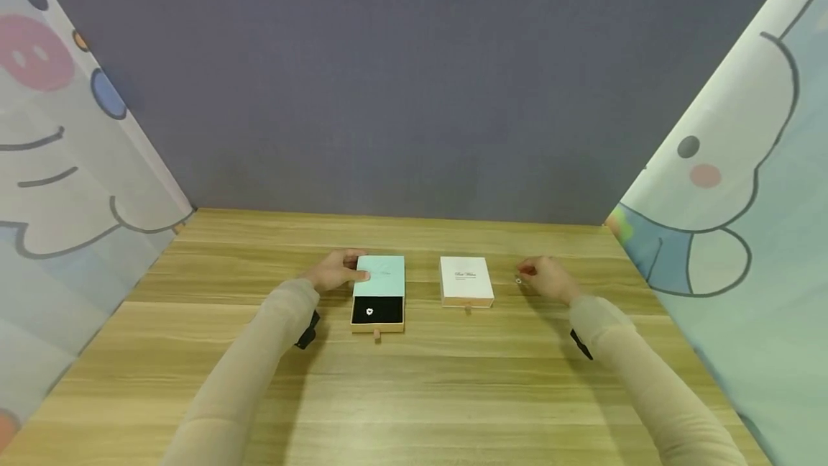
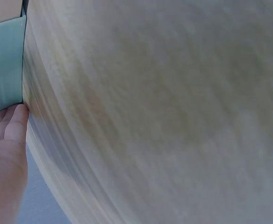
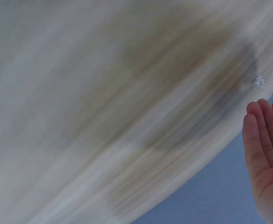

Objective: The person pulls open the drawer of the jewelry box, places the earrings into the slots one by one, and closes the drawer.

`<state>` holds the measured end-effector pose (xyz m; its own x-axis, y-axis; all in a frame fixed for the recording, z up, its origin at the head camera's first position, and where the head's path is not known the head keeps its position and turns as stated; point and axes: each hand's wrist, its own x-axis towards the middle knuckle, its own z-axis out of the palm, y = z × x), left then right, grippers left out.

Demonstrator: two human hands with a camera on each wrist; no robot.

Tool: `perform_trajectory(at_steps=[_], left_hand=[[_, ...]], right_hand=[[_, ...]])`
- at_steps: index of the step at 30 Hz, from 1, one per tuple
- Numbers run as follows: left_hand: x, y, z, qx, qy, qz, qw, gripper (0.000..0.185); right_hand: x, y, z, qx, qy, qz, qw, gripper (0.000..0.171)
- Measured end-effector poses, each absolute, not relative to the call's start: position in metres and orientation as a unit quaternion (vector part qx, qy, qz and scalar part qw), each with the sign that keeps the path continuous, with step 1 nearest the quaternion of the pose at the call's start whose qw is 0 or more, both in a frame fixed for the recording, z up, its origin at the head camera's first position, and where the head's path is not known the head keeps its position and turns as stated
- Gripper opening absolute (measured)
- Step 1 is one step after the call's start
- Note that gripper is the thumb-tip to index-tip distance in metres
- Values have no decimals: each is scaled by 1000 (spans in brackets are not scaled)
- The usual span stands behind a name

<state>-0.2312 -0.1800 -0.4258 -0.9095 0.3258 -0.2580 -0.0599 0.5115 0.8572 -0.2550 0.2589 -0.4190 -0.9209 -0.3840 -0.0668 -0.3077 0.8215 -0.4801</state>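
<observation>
A teal drawer-style jewelry box (image 1: 380, 277) lies left of centre. Its drawer is pulled out toward me, and a small silvery piece of jewelry (image 1: 369, 311) rests on the black lining (image 1: 389, 310). My left hand (image 1: 334, 270) holds the box at its left side, thumb on the lid and fingers along the edge; the left wrist view shows those fingers against the teal wall (image 2: 4, 65). At the right, my right hand (image 1: 548, 278) hovers beside another tiny silvery piece (image 1: 517, 280). In the right wrist view this piece (image 3: 259, 82) sits just past the extended fingers (image 3: 254, 140).
A closed white box (image 1: 466, 277) with printed lettering and a small pull tab (image 1: 468, 311) lies between the hands. The wooden table (image 1: 414, 394) ends at a dark grey panel (image 1: 401, 92). Cartoon-printed curtains (image 1: 724, 185) hang on both sides.
</observation>
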Motion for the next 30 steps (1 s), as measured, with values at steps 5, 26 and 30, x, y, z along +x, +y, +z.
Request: perform_trajectory(at_steps=[5, 26, 30], left_hand=[[-233, -183, -428, 79, 846, 491, 192, 70], [-229, -179, -429, 78, 845, 493, 192, 69], [-230, -180, -428, 82, 846, 489, 197, 70]], right_hand=[[-256, 257, -425, -191, 954, -221, 70, 27], [-248, 261, -435, -222, 956, -191, 22, 14], [-246, 259, -433, -213, 959, -186, 23, 13]])
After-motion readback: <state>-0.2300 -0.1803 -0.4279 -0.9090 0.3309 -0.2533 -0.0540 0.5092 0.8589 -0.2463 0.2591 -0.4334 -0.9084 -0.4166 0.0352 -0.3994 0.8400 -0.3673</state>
